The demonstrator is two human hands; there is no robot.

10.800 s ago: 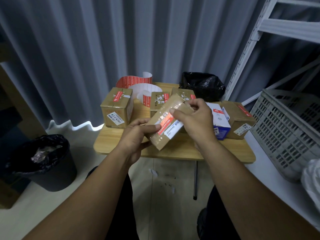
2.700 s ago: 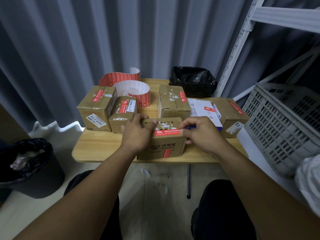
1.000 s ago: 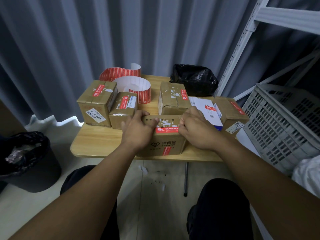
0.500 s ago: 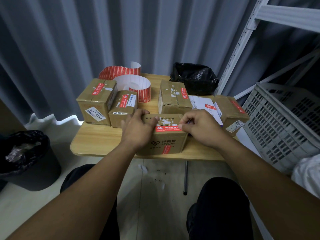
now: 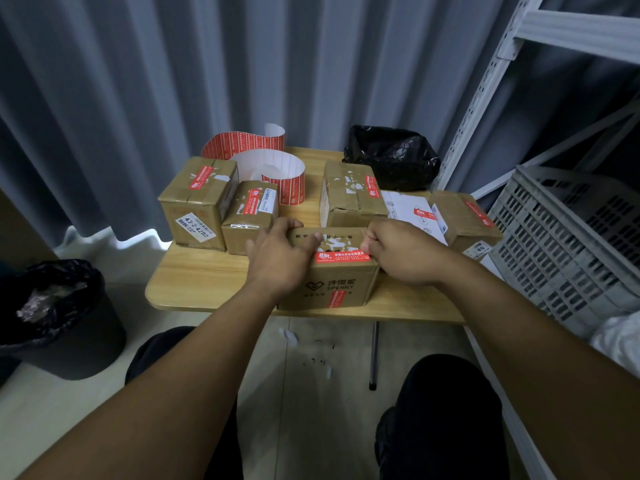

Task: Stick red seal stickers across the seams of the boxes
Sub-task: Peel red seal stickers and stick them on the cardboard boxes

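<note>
The SPENNY box (image 5: 332,285) stands at the table's (image 5: 201,282) near edge, a red seal sticker (image 5: 343,257) lying across its top front edge. The left hand (image 5: 277,258) grips the box's left top, fingers hooked over the far edge. The right hand (image 5: 405,254) is curled tight onto the sticker's right end at the box's corner. Behind it, four sealed brown boxes and a white box (image 5: 412,209) line the table, with the sticker roll (image 5: 273,171) and a black bag (image 5: 391,157) along the far edge. A grey crate (image 5: 568,244) stands off the right edge.
</note>
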